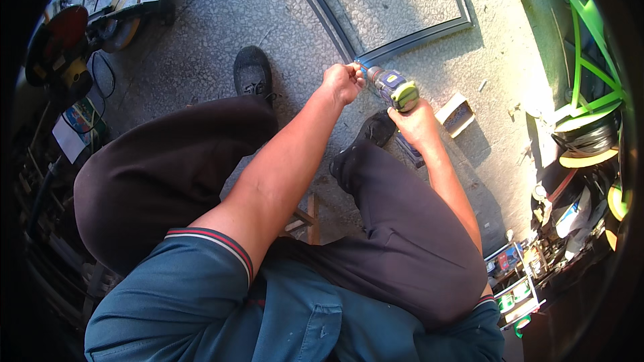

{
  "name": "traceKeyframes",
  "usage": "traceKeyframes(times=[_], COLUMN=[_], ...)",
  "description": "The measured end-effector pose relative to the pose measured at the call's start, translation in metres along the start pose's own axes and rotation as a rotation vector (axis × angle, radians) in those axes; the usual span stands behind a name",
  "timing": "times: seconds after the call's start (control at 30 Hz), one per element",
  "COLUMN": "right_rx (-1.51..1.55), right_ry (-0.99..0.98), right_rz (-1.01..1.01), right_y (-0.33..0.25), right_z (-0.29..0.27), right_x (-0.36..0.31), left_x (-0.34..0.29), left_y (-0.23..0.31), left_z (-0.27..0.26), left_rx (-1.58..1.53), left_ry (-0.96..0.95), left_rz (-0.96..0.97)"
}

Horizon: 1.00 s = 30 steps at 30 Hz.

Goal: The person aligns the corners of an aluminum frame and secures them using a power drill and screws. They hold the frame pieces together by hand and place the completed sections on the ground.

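- Floor (201, 27): speckled grey stone, sunlit toward the right.
- Frame (416, 37), dark, slim-railed: lay flat on the floor beyond the feet, its near corner in front of both hands.
- Drill (396, 89), 1, purple-grey and lime green: held with its chuck toward the frame's near corner; contact of the tip was too small to tell.
- Right hand (416, 124): clamped on the drill's handle.
- Left hand (343, 84): fingers bent, at the frame's near corner just beside the chuck; whether they pinched anything could not be told.
- Box (451, 105), 1, open, pale-edged, dark inside: stood on the floor near the right hand, to its right.
- Shoes (252, 70), 2, black: planted apart, the right one near the drill.
- Saw machine (124, 0), 1: stood at upper left, well apart from the frame.
- Green framework (578, 60), 1: stood along the right side, above a black cable coil (594, 139).
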State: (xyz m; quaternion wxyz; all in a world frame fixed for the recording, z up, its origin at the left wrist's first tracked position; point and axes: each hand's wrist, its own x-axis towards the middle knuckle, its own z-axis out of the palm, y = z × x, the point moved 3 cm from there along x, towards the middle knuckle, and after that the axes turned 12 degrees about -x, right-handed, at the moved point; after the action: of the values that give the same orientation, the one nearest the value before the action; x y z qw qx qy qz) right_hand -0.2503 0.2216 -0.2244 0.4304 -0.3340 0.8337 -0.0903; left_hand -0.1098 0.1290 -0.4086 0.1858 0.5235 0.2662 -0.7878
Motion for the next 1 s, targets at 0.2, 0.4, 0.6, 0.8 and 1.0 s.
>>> traceKeyframes(times=[0.2,0.4,0.6,0.8,1.0], right_rx=[-0.125,-0.394,-0.637,-0.674,-0.633], right_ry=[0.001,-0.149,-0.249,-0.265,-0.22], right_rz=[0.043,0.041,0.078,0.093,0.063], right_y=[-0.017,-0.072,-0.123,-0.128,-0.115], right_z=[-0.007,-0.029,-0.044,-0.046,-0.045], right_x=[0.001,0.021,0.041,0.034,0.035], left_x=[-0.003,-0.012,-0.015,-0.012,-0.021], left_y=[0.0,0.025,0.024,0.03,0.033], left_z=[0.0,-0.016,0.0,0.002,0.009], left_rx=[0.03,0.792,1.183,1.37,1.361], left_ry=[-0.019,0.12,0.16,0.231,0.194], left_rz=[-0.004,0.331,0.466,0.409,0.422])
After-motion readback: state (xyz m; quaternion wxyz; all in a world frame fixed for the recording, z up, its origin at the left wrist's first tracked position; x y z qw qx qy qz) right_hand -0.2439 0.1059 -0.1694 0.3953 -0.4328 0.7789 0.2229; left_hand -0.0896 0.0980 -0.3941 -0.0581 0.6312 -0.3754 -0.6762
